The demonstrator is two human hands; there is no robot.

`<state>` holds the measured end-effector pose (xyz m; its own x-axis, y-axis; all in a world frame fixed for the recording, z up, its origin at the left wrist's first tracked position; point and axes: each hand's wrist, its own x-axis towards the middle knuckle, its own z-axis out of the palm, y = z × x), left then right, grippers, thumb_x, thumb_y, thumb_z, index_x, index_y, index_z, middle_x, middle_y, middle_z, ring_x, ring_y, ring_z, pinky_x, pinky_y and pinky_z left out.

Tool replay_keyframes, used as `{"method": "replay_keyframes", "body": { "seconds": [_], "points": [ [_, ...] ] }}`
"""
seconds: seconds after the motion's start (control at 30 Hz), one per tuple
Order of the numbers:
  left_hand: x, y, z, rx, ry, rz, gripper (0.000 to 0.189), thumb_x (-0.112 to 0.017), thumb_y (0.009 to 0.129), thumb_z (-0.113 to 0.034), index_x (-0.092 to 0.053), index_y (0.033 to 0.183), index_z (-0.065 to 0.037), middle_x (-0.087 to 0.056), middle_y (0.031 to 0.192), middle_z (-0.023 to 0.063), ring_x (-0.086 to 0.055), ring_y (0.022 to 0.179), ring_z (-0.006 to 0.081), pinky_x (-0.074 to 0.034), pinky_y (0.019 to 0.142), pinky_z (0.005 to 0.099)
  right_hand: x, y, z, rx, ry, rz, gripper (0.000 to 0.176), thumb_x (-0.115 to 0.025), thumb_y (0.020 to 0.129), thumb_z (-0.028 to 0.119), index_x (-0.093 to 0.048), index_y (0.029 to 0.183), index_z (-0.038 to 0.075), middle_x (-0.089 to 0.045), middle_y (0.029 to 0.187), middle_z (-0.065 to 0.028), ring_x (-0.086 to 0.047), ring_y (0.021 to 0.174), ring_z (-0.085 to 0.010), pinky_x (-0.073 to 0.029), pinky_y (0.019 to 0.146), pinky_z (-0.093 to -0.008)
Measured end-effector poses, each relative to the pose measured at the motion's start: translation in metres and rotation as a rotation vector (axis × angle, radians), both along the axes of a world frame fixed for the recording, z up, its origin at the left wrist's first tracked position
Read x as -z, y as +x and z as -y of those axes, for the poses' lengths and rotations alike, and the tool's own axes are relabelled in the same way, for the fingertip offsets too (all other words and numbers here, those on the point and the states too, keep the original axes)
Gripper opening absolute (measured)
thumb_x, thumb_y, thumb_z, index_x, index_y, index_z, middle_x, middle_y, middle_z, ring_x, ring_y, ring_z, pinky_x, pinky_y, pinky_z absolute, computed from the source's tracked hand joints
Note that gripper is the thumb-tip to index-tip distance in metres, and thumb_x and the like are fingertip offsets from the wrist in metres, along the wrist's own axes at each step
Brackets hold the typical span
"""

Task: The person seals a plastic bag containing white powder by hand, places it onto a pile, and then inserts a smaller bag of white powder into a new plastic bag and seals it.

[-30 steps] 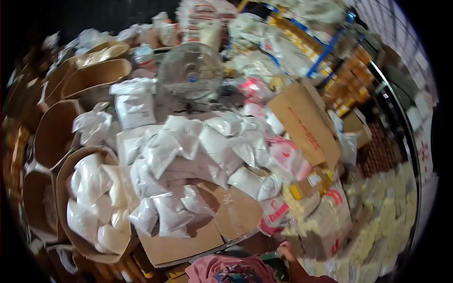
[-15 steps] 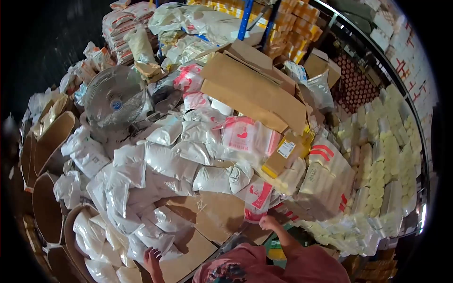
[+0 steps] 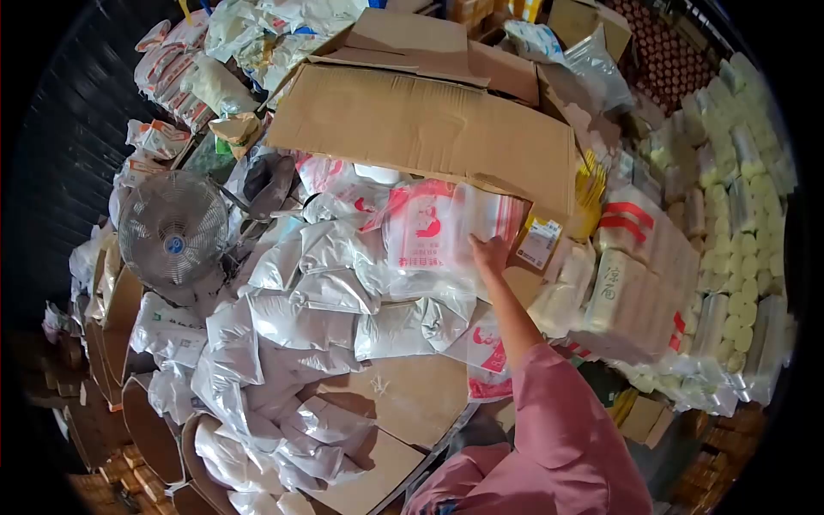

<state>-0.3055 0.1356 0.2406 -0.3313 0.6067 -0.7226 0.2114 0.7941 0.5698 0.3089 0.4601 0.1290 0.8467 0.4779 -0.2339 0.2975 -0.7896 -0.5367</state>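
Observation:
My right hand (image 3: 489,255) reaches forward to a clear plastic packet with red print (image 3: 425,232), its fingers curled at the packet's right part. The packet lies flat on top of the pile, below a large flattened cardboard box (image 3: 421,129). Just right of the hand is a brown carton with a white label (image 3: 538,245). Filled white bags (image 3: 300,322) lie heaped to the left and nearer to me. Another red-printed packet (image 3: 487,350) sits beside my forearm. My left hand is out of view.
A round metal fan (image 3: 173,227) stands at the left. Wrapped bundles with red bands (image 3: 639,257) and stacked pale rolls (image 3: 738,257) fill the right. Open cardboard drums (image 3: 150,421) holding white bags stand at lower left, and a cardboard sheet (image 3: 403,390) lies in front of me.
My right hand has moved forward and up from near the lower packet to the red-printed packet. My left hand has gone out of view. The camera view has shifted and come closer.

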Motion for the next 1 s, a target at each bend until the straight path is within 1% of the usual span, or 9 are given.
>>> {"method": "replay_keyframes", "body": {
  "seconds": [0.17, 0.33, 0.57, 0.7, 0.73, 0.83, 0.9, 0.93, 1.0],
  "points": [
    [-0.078, -0.009, -0.125, -0.076, 0.396, -0.171, 0.032, -0.058, 0.093, -0.02, -0.056, 0.123, -0.009, -0.062, 0.116, 0.0112, -0.058, 0.105, 0.0255, -0.034, 0.101, 0.0436, 0.041, -0.008, -0.011, 0.147, 0.202, 0.094, 0.063, -0.075, 0.069, 0.05, -0.065, 0.106, 0.0, -0.061, 0.109, -0.0234, -0.061, 0.102, -0.0365, -0.05, 0.086, -0.042],
    [-0.132, -0.009, -0.211, -0.068, 0.606, -0.229, 0.03, -0.059, 0.092, -0.019, -0.058, 0.121, -0.009, -0.062, 0.112, 0.0102, -0.059, 0.102, 0.0243, -0.036, 0.098, 0.0426, 0.015, -0.005, -0.018, -0.02, 0.183, 0.203, 0.015, -0.068, 0.081, 0.021, -0.073, 0.092, 0.012, -0.064, 0.106, -0.0159, -0.062, 0.095, -0.0324, -0.05, 0.083, -0.0396],
    [-0.129, -0.001, -0.235, -0.057, 0.619, -0.226, 0.027, -0.06, 0.091, -0.017, -0.06, 0.117, -0.008, -0.063, 0.107, 0.0088, -0.06, 0.098, 0.0226, -0.039, 0.095, 0.0412, 0.002, -0.006, -0.03, -0.02, 0.557, 0.246, 0.027, -0.062, 0.089, 0.022, -0.068, 0.114, 0.017, -0.055, 0.126, -0.0214, -0.059, 0.103, -0.0397, -0.049, 0.088, -0.0425],
    [-0.124, 0.001, -0.234, -0.057, 0.611, -0.222, 0.026, -0.06, 0.091, -0.017, -0.061, 0.115, -0.007, -0.064, 0.104, 0.008, -0.06, 0.095, 0.0216, -0.041, 0.092, 0.0405, -0.013, -0.004, -0.03, 0.072, 0.695, 0.008, 0.03, -0.062, 0.089, 0.025, -0.067, 0.116, 0.012, -0.065, 0.108, -0.0203, -0.062, 0.101, -0.037, -0.05, 0.085, -0.0409],
    [-0.123, 0.001, -0.234, -0.06, 0.616, -0.223, 0.026, -0.061, 0.09, -0.016, -0.061, 0.114, -0.007, -0.064, 0.103, 0.0078, -0.06, 0.095, 0.0214, -0.041, 0.092, 0.0403, -0.001, 0.001, -0.033, 0.102, 0.769, -0.15, 0.033, -0.065, 0.087, 0.024, -0.067, 0.114, 0.006, -0.07, 0.094, -0.0156, -0.067, 0.093, -0.0286, -0.051, 0.082, -0.0357],
    [-0.128, -0.003, -0.231, -0.058, 0.631, -0.233, 0.024, -0.061, 0.09, -0.016, -0.062, 0.112, -0.006, -0.065, 0.101, 0.0072, -0.061, 0.093, 0.0206, -0.043, 0.09, 0.0397, -0.021, 0.006, -0.027, 0.306, 0.909, -0.644, 0.029, -0.07, 0.083, 0.017, -0.068, 0.105, 0.0, -0.072, 0.089, -0.0083, -0.067, 0.076, -0.0132, -0.052, 0.071, -0.0268],
    [-0.13, -0.006, -0.226, -0.067, 0.649, -0.237, 0.024, -0.061, 0.09, -0.015, -0.062, 0.111, -0.006, -0.065, 0.1, 0.0068, -0.061, 0.092, 0.0202, -0.043, 0.089, 0.0393, 0.006, 0.009, -0.032, 0.276, 0.964, -0.308, 0.022, -0.07, 0.082, 0.015, -0.069, 0.098, 0.001, -0.07, 0.086, -0.0069, -0.066, 0.072, -0.0127, -0.052, 0.067, -0.0264],
    [-0.131, -0.005, -0.222, -0.074, 0.655, -0.237, 0.023, -0.061, 0.089, -0.015, -0.063, 0.111, -0.006, -0.065, 0.099, 0.0066, -0.061, 0.091, 0.0199, -0.044, 0.089, 0.0391, -0.001, -0.003, -0.038, 0.443, 1.193, -0.388, 0.017, -0.069, 0.081, 0.013, -0.067, 0.092, 0.0, -0.068, 0.084, -0.0046, -0.065, 0.07, -0.0128, -0.051, 0.064, -0.0272],
    [-0.126, -0.003, -0.207, -0.097, 0.66, -0.227, 0.023, -0.062, 0.089, -0.015, -0.063, 0.11, -0.006, -0.065, 0.098, 0.0062, -0.061, 0.09, 0.0194, -0.045, 0.087, 0.0387, 0.022, -0.044, -0.045, 0.231, 0.919, -0.133, 0.029, -0.07, 0.08, 0.016, -0.061, 0.103, 0.0, -0.067, 0.083, -0.0081, -0.064, 0.072, -0.0192, -0.05, 0.066, -0.0331]
  ]
}}
